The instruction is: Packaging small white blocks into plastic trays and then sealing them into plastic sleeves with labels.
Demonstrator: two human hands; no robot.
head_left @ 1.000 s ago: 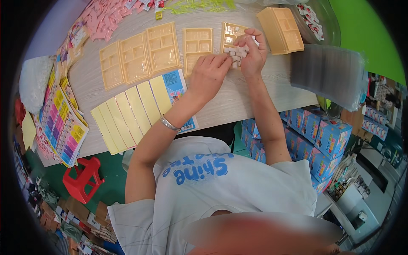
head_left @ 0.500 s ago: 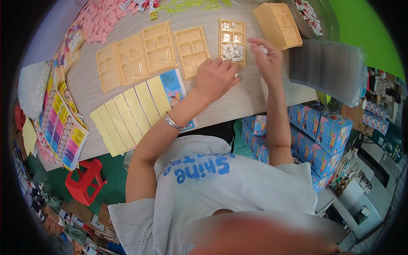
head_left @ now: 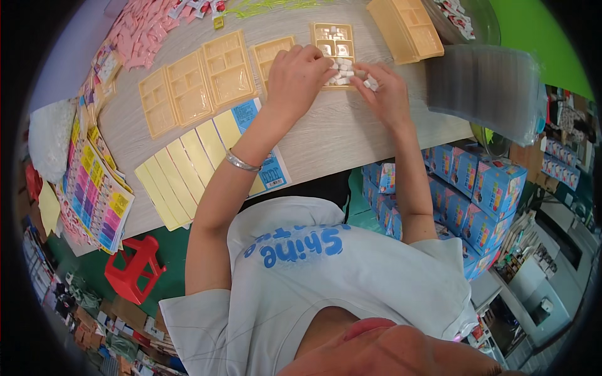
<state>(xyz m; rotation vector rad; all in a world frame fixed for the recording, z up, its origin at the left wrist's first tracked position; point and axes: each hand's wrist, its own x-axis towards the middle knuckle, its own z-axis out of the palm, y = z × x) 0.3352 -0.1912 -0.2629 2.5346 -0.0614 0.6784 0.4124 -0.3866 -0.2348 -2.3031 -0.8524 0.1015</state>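
Observation:
A tan compartment tray (head_left: 314,39) lies at the far middle of the table, with small white blocks (head_left: 343,65) heaped in its near compartment. My left hand (head_left: 296,80) reaches over the tray's left side, fingers curled and pressed together at the blocks; whatever they pinch is hidden. From the right, my right hand (head_left: 389,99) is closed with a few white blocks (head_left: 371,83) between thumb and fingers, beside the tray's near right corner. Another tan tray (head_left: 266,51) is partly covered by my left hand.
More tan trays (head_left: 227,69) line up to the left. Yellow-striped card sheets (head_left: 188,169) lie nearer me. Pink packets (head_left: 141,34) pile at the far left. Right of my hands are stacked trays (head_left: 407,31), clear plastic covers (head_left: 483,88) and, below the table, blue boxes (head_left: 489,194).
My left hand has moved farther away, onto the tray's left side. My right hand has come left and nearer, to the tray's near right corner. The tray has shifted slightly left and away.

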